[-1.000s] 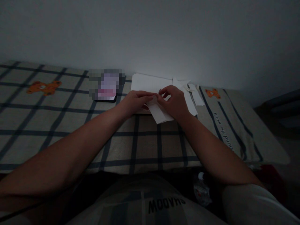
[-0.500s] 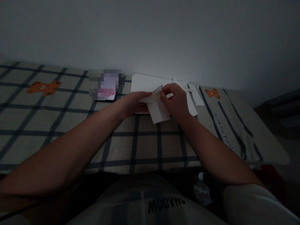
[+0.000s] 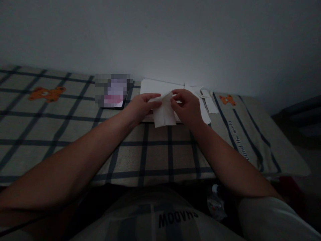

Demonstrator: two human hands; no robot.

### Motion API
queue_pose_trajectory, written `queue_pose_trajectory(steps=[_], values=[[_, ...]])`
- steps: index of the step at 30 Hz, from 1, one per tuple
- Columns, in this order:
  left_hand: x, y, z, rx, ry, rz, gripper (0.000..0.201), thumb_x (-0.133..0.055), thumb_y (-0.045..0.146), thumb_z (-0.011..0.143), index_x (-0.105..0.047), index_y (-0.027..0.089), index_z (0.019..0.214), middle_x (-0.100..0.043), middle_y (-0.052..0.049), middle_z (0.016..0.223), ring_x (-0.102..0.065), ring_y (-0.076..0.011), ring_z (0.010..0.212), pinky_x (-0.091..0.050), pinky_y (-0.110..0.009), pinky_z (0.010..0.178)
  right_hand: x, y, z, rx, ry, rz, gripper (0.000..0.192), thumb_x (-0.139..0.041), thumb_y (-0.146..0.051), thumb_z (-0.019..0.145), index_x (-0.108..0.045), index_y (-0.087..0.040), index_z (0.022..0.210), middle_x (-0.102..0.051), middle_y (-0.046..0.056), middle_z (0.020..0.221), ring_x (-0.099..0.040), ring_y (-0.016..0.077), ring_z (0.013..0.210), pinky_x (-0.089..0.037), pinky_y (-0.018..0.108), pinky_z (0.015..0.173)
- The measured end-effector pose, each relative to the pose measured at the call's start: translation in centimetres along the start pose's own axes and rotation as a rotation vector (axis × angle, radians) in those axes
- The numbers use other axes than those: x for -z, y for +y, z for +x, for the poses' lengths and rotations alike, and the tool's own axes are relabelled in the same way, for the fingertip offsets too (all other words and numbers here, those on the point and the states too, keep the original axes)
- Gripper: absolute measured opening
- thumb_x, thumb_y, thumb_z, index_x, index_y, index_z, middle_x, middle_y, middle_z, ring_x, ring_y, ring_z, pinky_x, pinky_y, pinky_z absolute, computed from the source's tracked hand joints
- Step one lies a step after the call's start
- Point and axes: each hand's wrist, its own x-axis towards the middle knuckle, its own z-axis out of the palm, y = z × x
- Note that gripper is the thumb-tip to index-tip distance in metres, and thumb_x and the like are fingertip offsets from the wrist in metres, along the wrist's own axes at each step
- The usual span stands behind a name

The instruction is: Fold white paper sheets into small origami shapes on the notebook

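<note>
A small creased piece of white paper (image 3: 164, 113) is held up between my two hands, over a stack of white sheets (image 3: 160, 86) on the cloth. My left hand (image 3: 142, 106) grips its left side, with the thumb in front and a finger stretched along the top. My right hand (image 3: 187, 104) pinches the upper right corner between thumb and forefinger, the other fingers curled. The paper's lower edge hangs free, with a fold line down its middle. What lies behind the paper is partly hidden.
Left of the sheets lies a phone (image 3: 115, 95) with a blurred screen. Paper strips (image 3: 209, 102) lie to the right. A checked cloth (image 3: 155, 157) with bear prints covers the table against the wall. Below its front edge, a clear bottle (image 3: 216, 204) shows at the right.
The paper has turned more upright, and its lower edge has shifted up and left. My left hand has risen slightly, its forefinger now extended. The right hand has hardly moved.
</note>
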Motion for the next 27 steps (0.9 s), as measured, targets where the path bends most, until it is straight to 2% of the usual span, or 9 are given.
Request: queue_pose_trajectory(steps=[4, 7, 9, 12, 16, 22, 27], values=[[0.2, -0.3, 0.2, -0.059, 0.046, 0.015, 0.043, -0.074, 0.006, 0.076, -0.075, 0.016, 0.117, -0.077, -0.004, 0.097, -0.07, -0.0137, 0.08, -0.057, -0.027, 0.077, 0.0, 0.3, 0.0, 0.014, -0.032, 0.018, 0.003, -0.063, -0.022, 0.084, -0.061, -0.024, 0.083, -0.07, 0.005, 0.101, -0.067, 0.0185, 0.095, -0.062, 0.029, 0.067], [0.5, -0.7, 0.4, -0.149, 0.058, 0.052, 0.048, -0.076, 0.007, 0.075, -0.074, 0.017, 0.122, -0.077, -0.005, 0.1, -0.07, -0.0143, 0.081, -0.057, -0.028, 0.078, 0.1, 0.3, 0.1, 0.026, -0.029, 0.004, 0.006, -0.063, -0.022, 0.083, -0.058, -0.023, 0.079, -0.068, 0.008, 0.113, -0.066, 0.0195, 0.1, -0.06, 0.027, 0.063], [0.6, -0.9, 0.5, -0.182, 0.067, 0.073, 0.05, -0.078, 0.008, 0.075, -0.074, 0.017, 0.124, -0.077, -0.005, 0.1, -0.071, -0.0155, 0.081, -0.058, -0.03, 0.079, 0.2, 0.3, 0.2, 0.037, -0.013, -0.017, 0.007, -0.063, -0.023, 0.082, -0.058, -0.023, 0.077, -0.066, 0.009, 0.112, -0.065, 0.0196, 0.097, -0.057, 0.027, 0.059], [0.6, -1.0, 0.5, -0.169, 0.08, 0.076, 0.051, -0.077, 0.009, 0.077, -0.073, 0.018, 0.127, -0.076, -0.006, 0.1, -0.072, -0.0184, 0.084, -0.059, -0.034, 0.081, 0.1, 0.2, 0.3, 0.051, 0.013, -0.043, 0.009, -0.062, -0.023, 0.081, -0.056, -0.023, 0.074, -0.065, 0.007, 0.097, -0.063, 0.0183, 0.086, -0.053, 0.027, 0.056], [0.5, -0.8, 0.5, -0.129, 0.1, 0.077, 0.052, -0.078, 0.009, 0.076, -0.072, 0.018, 0.128, -0.075, -0.006, 0.096, -0.072, -0.02, 0.085, -0.059, -0.036, 0.082, 0.1, -0.3, 0.3, 0.015, 0.009, -0.079, 0.011, -0.06, -0.024, 0.081, -0.052, -0.023, 0.072, -0.063, 0.002, 0.08, -0.059, 0.0153, 0.073, -0.052, 0.028, 0.06], [0.4, -0.1, -0.2, -0.091, 0.082, 0.092, 0.053, -0.079, 0.016, 0.075, -0.072, 0.02, 0.127, -0.075, -0.004, 0.096, -0.071, -0.0178, 0.083, -0.057, -0.031, 0.076, 0.3, -0.8, 0.3, -0.046, -0.014, -0.124, 0.012, -0.061, -0.02, 0.079, -0.052, -0.024, 0.072, -0.065, 0.001, 0.079, -0.06, 0.015, 0.071, -0.053, 0.03, 0.065], [0.7, 0.3, -0.2, -0.054, 0.064, 0.116, 0.053, -0.081, 0.018, 0.074, -0.071, 0.022, 0.126, -0.076, -0.005, 0.095, -0.07, -0.0216, 0.09, -0.057, -0.034, 0.079, 0.7, -1.1, 0.5, -0.062, -0.04, -0.125, 0.013, -0.062, -0.021, 0.077, -0.052, -0.024, 0.069, -0.066, 0.001, 0.077, -0.06, 0.0158, 0.072, -0.053, 0.032, 0.067]])
